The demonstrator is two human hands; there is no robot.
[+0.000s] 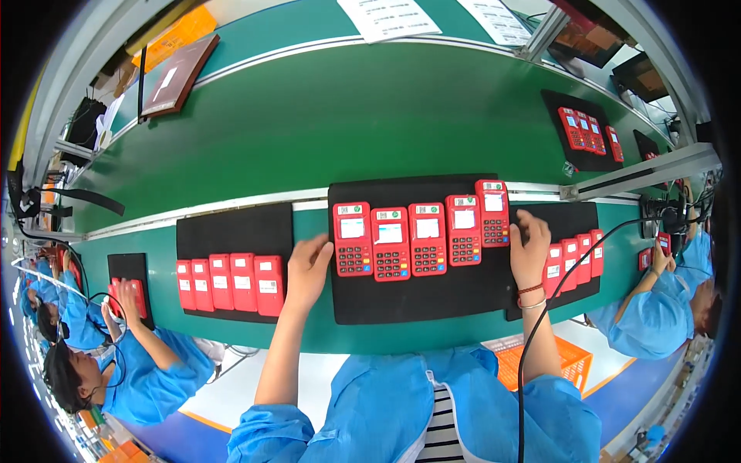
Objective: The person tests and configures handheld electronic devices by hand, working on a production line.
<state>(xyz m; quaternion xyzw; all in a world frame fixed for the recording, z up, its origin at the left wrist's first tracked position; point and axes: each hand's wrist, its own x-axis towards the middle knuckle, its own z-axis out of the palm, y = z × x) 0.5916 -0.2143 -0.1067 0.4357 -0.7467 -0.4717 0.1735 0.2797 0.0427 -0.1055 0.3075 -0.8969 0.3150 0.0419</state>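
Several red card payment terminals with small lit screens and dark keypads stand side by side in a slightly uneven row on a black mat (417, 301). The rightmost terminal (492, 214) sits higher than the middle one (428, 239). My left hand (309, 268) is at the row's left end, fingers loosely bent beside the leftmost terminal (353, 241); whether it touches is hard to see. At the other end my right hand (530, 245), with a red bracelet and a light bangle at the wrist, is open with fingers apart, thumb close to the rightmost terminal's edge.
Red terminals lie face down on a left mat (231, 231) and a right mat (525, 312). More rest on a mat (590, 158) across the bench. A black cable (532, 339) passes over my right arm. Co-workers in blue sit either side. An orange crate (567, 355) stands below.
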